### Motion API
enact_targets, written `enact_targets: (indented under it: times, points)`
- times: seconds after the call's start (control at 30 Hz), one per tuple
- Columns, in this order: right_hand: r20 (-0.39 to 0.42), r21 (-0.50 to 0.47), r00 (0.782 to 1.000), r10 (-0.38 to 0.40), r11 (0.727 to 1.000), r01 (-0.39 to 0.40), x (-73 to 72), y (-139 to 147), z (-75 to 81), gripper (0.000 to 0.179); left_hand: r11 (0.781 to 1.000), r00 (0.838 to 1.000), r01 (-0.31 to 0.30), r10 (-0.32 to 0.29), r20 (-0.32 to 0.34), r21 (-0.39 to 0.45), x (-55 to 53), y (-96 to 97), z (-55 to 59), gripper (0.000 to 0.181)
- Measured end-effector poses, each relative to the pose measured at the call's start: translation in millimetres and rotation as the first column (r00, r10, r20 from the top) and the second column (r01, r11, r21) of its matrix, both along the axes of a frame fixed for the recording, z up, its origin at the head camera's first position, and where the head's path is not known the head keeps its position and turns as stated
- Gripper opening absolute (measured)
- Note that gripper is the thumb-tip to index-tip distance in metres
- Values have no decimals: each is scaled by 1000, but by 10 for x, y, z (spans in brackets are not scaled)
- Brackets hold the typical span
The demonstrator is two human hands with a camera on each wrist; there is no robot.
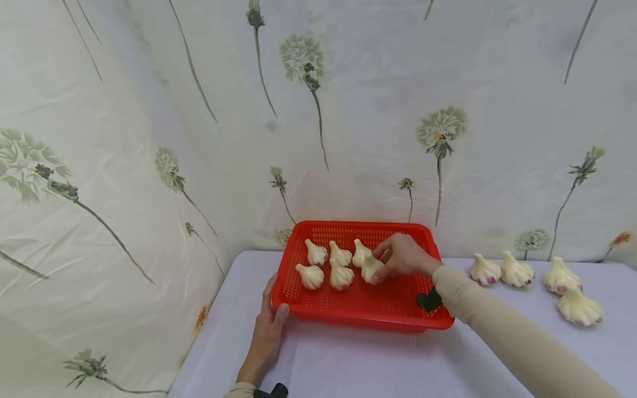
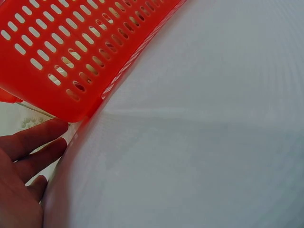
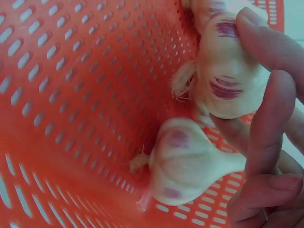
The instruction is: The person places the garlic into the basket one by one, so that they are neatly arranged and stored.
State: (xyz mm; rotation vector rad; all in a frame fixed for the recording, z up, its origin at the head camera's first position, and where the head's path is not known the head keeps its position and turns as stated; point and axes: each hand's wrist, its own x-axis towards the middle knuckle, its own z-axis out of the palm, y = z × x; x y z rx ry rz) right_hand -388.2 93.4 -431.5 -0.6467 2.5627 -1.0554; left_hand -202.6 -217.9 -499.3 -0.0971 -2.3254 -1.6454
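Observation:
In the head view, a red plastic basket (image 1: 348, 319) with slotted walls stands on the table, with several white garlic bulbs (image 1: 311, 276) in its left half and middle. My right hand (image 1: 402, 255) reaches in and pinches one garlic bulb (image 1: 371, 269) between thumb and fingers. The right wrist view shows this held bulb (image 3: 232, 66), purple-streaked with a tuft of roots, and another bulb (image 3: 183, 161) lying close below it. My left hand (image 1: 267, 331) rests at the basket's front left corner, fingers along the side. In the left wrist view, its extended fingers (image 2: 45, 135) meet the basket corner.
More garlic bulbs lie on the white-covered table (image 1: 343, 365) right of the basket, one pair (image 1: 517, 272) near the back and another pair (image 1: 579, 307) farther right. A dandelion-patterned curtain (image 1: 358, 138) hangs right behind the basket and along the left side.

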Motion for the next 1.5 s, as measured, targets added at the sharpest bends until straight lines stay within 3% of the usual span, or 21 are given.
enact_targets:
  times: [0.27,0.6,0.9,1.5]
  points:
    - [29,-4,999,28,1000,-28,13,-12,-129,43,1000,1000,-7,7,3,-7,-9,2,-37,66]
    - [-24,49,1000,-10,999,12,1,7,-147,32,1000,1000,-9,9,2,-13,-28,2,-16,66]
    - [-93,69,996,13,998,-7,-24,14,-152,25,999,1000,-24,24,1,-22,-26,3,-40,65]
    - [-83,48,996,-18,999,22,-10,46,-137,19,1000,1000,-18,19,5,-23,-17,5,-41,65]
